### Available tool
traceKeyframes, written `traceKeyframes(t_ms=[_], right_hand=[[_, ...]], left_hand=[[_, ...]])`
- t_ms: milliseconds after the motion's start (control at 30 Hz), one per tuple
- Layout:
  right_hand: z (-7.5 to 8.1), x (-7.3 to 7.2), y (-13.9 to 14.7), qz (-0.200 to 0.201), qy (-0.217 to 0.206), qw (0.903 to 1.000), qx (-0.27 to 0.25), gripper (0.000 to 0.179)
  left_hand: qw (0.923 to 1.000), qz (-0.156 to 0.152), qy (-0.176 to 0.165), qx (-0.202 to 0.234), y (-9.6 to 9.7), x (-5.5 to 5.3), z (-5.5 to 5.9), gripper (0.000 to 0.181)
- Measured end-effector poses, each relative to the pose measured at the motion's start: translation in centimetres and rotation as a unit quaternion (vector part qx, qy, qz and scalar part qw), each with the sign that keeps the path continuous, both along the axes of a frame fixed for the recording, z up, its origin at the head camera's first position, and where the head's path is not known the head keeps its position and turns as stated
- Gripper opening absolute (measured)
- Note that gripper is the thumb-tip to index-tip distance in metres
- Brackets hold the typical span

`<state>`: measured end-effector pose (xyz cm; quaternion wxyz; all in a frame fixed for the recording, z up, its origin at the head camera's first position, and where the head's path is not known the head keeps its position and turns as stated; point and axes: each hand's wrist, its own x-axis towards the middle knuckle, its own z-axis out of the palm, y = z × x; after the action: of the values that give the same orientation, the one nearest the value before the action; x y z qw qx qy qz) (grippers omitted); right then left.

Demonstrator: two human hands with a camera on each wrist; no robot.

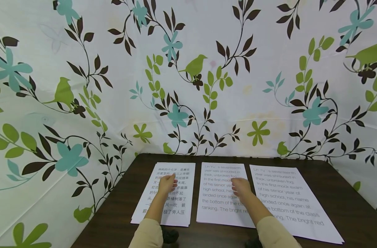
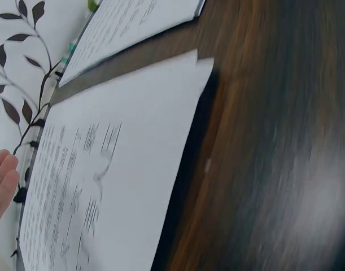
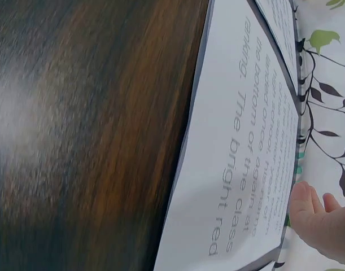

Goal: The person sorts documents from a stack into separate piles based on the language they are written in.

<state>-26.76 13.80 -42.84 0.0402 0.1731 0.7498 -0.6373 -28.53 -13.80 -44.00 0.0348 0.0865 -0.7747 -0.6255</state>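
Observation:
Three stacks of printed paper lie side by side on a dark wooden table. My left hand (image 1: 167, 184) hovers over the left stack (image 1: 176, 220), which carries Chinese text; its fingers are relaxed and hold nothing. Over the right part of the middle stack (image 1: 219, 220), printed in large English type, is my right hand (image 1: 241, 188), also with nothing in it. The right stack (image 1: 300, 210) bears the same English text and is partly covered by my right forearm. In the right wrist view the right hand (image 3: 322, 223) shows loosely bent fingers.
The dark table (image 1: 114, 213) reaches back to a white cloth (image 1: 207, 137) printed with leaves, birds and flowers. Narrow strips of wood show between the stacks. Sheets in the left stack (image 2: 132, 169) sit slightly out of line at one corner.

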Motion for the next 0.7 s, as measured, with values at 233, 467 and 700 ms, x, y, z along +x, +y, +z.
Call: traceKeyframes(t_ms=[233,467,700], right_hand=[[-0.7,-0.3,2.0,0.003,0.007,1.0000,0.005,0.047],[-4.8,-3.0,4.5,-0.015,-0.008,0.9997,0.016,0.049],[-6.2,-3.3,5.8,-0.042,-0.023,0.9987,0.018,0.053]], left_hand=[[0.9997,-0.019,-0.009,0.013,2.7,-0.3,-0.2,0.045],[0.9990,-0.035,-0.026,0.008,5.0,-0.1,-1.1,0.046],[0.9980,-0.053,-0.034,-0.005,6.4,0.2,-1.6,0.042]])
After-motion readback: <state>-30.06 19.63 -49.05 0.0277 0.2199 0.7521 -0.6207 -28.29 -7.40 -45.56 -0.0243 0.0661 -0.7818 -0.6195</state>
